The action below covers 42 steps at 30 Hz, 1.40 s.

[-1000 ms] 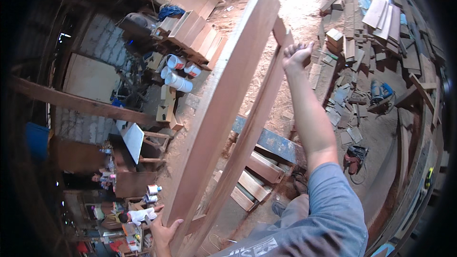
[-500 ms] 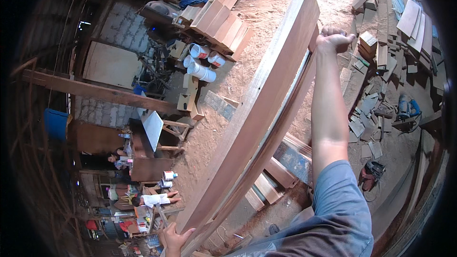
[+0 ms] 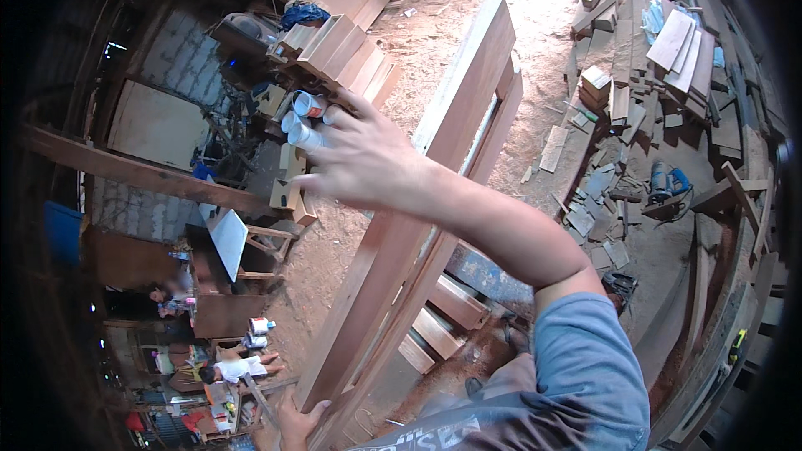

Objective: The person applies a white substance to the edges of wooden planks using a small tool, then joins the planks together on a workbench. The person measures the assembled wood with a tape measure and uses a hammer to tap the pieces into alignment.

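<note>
A long, thick wooden frame [image 3: 355, 296] of brown boards, with a narrow slot along its length, slants from the lower left up to the upper middle. At its lower end my left hand [image 3: 296, 422] grips the edge, thumb laid on the side towards me and the other fingers mostly hidden. My right arm reaches across the frame, and my right hand [image 3: 368, 154] is in the air beyond its far edge. The fingers of that hand are spread and slightly blurred, with nothing in them.
Stacked wooden boxes [image 3: 338, 50] and white buckets [image 3: 307, 105] stand at the upper left. Wood offcuts [image 3: 597, 192] and a blue power tool [image 3: 668, 182] lie on the right. Cut beams [image 3: 434, 330] lie beneath the frame. Two people are at the lower left.
My right hand has let go of the frame's upper part and swung left across it, fingers opening. The left hand keeps its hold. The view has shifted a little to the right.
</note>
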{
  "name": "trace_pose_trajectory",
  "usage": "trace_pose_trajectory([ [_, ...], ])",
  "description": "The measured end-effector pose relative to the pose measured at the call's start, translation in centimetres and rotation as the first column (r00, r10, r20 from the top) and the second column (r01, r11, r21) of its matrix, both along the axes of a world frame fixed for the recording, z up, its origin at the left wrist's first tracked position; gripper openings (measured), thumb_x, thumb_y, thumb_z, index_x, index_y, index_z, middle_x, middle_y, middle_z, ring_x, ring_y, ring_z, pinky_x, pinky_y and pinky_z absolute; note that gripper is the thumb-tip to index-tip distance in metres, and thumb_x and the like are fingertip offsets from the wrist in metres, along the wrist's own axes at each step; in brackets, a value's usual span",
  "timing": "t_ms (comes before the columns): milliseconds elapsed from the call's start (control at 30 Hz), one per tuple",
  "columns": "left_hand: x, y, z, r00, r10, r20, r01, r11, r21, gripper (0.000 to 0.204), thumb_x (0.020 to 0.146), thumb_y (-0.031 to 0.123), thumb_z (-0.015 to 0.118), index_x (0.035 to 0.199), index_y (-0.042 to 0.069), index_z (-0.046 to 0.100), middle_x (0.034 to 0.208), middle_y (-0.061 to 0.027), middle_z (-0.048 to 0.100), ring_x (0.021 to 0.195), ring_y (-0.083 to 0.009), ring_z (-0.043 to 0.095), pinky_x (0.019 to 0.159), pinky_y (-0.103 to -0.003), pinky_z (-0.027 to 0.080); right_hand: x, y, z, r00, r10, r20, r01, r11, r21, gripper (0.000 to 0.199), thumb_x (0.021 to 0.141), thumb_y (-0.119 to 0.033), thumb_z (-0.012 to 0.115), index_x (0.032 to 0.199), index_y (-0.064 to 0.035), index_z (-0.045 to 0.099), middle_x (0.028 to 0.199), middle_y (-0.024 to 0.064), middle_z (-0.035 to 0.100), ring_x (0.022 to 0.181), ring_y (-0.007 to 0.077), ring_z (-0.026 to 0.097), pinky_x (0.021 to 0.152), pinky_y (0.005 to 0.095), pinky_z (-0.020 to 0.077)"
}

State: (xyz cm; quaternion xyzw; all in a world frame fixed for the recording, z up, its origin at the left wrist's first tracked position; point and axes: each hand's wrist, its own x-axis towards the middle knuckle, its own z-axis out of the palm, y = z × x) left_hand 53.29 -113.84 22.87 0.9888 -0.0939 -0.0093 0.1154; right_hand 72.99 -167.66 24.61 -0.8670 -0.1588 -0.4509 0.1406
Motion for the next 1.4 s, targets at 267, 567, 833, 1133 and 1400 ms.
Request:
trace_pose_trajectory([
  [267, -0.3, -0.7, 1.5, 0.998, -0.002, -0.069, -0.003, 0.998, -0.067, 0.085, 0.071, 0.058, 0.098, 0.126, -0.001, 0.07, 0.122, -0.0271, 0.075, 0.117, -0.0475, 0.071, 0.098, -0.052, 0.056, 1.0, 1.4, -0.2, 0.377, -0.105, -0.92, 0.004, 0.994, -0.112, 0.079, 0.11, -0.074, 0.036, 0.129, -0.0111, 0.08, 0.134, 0.0152, 0.077, 0.132, 0.0342, 0.069, 0.114, 0.0498, 0.051],
  [567, -3.8, 14.1, 3.3, 0.97, 0.071, 0.233, -0.041, 0.99, -0.133, 0.073, 0.106, 0.065, 0.06, 0.14, 0.0, 0.069, 0.143, -0.026, 0.067, 0.14, -0.0457, 0.058, 0.118, -0.054, 0.044, -4.3, 13.6, 2.9, 0.666, -0.071, -0.742, -0.011, 0.994, -0.106, 0.09, 0.11, -0.078, 0.025, 0.123, -0.0098, 0.082, 0.127, 0.0209, 0.077, 0.135, 0.0363, 0.067, 0.133, 0.0635, 0.0248],
  [833, -7.2, 29.2, 2.4, 0.898, 0.343, 0.275, -0.324, 0.939, -0.111, 0.061, 0.116, 0.052, 0.048, 0.14, 0.001, 0.07, 0.148, -0.0244, 0.065, 0.143, -0.0404, 0.057, 0.119, -0.049, 0.043, -2.2, 16.1, -0.2, 0.337, -0.273, -0.901, 0.053, 0.961, -0.271, 0.081, 0.108, -0.079, 0.03, 0.144, -0.0156, 0.066, 0.152, 0.0204, 0.064, 0.141, 0.045, 0.059, 0.123, 0.0588, 0.039],
  [1133, -5.8, 29.8, 0.0, 0.894, 0.437, -0.099, -0.445, 0.891, -0.083, 0.087, 0.106, 0.079, 0.039, 0.135, 0.004, 0.073, 0.133, -0.0262, 0.074, 0.13, -0.0459, 0.067, 0.109, -0.052, 0.051, -5.0, 30.8, 8.2, 0.955, -0.015, -0.298, -0.084, 0.945, -0.317, 0.053, 0.116, -0.054, 0.038, 0.157, -0.0257, 0.058, 0.134, 0.0135, 0.074, 0.125, 0.038, 0.071, 0.118, 0.0729, 0.0372],
  [1400, -6.6, 29.1, 1.0, 0.879, 0.461, -0.123, -0.469, 0.881, -0.054, 0.093, 0.103, 0.085, 0.035, 0.137, 0.007, 0.073, 0.138, -0.0226, 0.073, 0.134, -0.0392, 0.068, 0.114, -0.052, 0.051, -8.8, 39.1, -0.5, 0.219, 0.033, -0.975, 0.018, 0.999, 0.038, 0.074, 0.109, -0.071, 0.041, 0.123, -0.0106, 0.082, 0.132, 0.0199, 0.077, 0.127, 0.0396, 0.07, 0.113, 0.0499, 0.0492],
])
